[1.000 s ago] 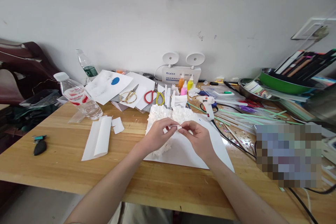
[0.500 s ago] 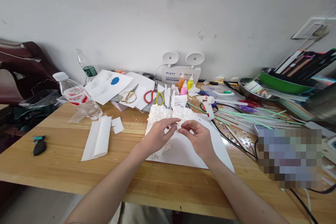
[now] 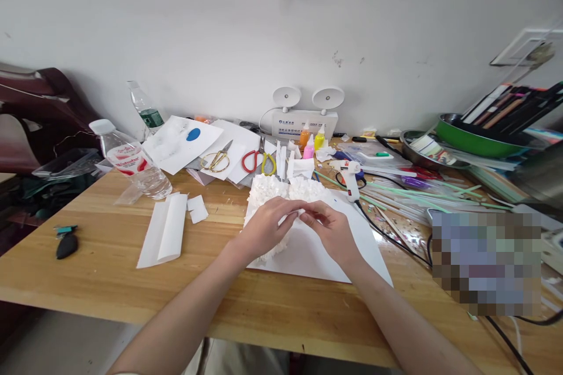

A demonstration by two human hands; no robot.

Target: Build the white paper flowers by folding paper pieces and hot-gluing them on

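Over a white sheet (image 3: 325, 252), my left hand (image 3: 270, 224) and my right hand (image 3: 328, 227) meet with thumbs and forefingers pinched. A small bit of white paper (image 3: 301, 212) shows between their fingertips; most of it is hidden by the fingers. Beneath and behind the hands, fluffy clumps of crumpled white paper (image 3: 266, 187) cover part of the sheet. My left forearm and wrist hide some of the lower left clump. To the right of my right hand stands a white glue gun (image 3: 350, 179), its black cord running right.
Left are a water bottle (image 3: 136, 161), a folded white paper (image 3: 162, 234) and paper squares (image 3: 197, 209). Gold scissors (image 3: 216, 159), red-and-yellow pliers (image 3: 259, 163) and paint bottles (image 3: 309, 147) stand behind. Straws (image 3: 396, 193), a green bowl (image 3: 479, 135) and a blurred-out object (image 3: 486, 263) occupy the right.
My right hand's fingertips have moved slightly left, closing the small gap so that both hands now touch at the fingertips. The things on the table have stayed put.
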